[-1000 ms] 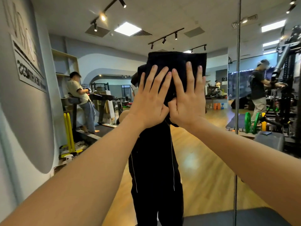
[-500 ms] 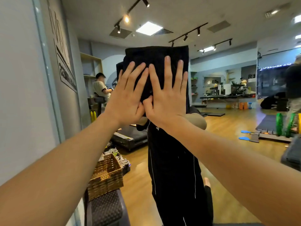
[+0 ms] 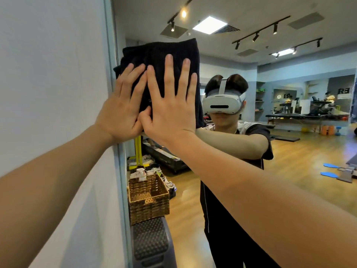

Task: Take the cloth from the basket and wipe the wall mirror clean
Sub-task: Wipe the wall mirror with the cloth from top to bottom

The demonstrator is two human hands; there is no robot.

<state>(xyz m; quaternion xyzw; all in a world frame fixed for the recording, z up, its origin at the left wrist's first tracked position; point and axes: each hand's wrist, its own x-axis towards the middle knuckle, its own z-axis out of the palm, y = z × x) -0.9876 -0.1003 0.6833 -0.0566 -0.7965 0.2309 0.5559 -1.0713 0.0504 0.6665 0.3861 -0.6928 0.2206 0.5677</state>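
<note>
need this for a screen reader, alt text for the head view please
Left hand and right hand press a folded black cloth flat against the wall mirror near its left edge. A woven wicker basket shows reflected below.

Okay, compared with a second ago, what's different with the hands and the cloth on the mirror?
Both hands, left and right, slid the black cloth leftward across the mirror, from near its right seam to its left edge beside the wall. The wicker basket has come into view. Unchanged: both palms lie flat on the cloth, fingers straight, pressing it to the glass.
</note>
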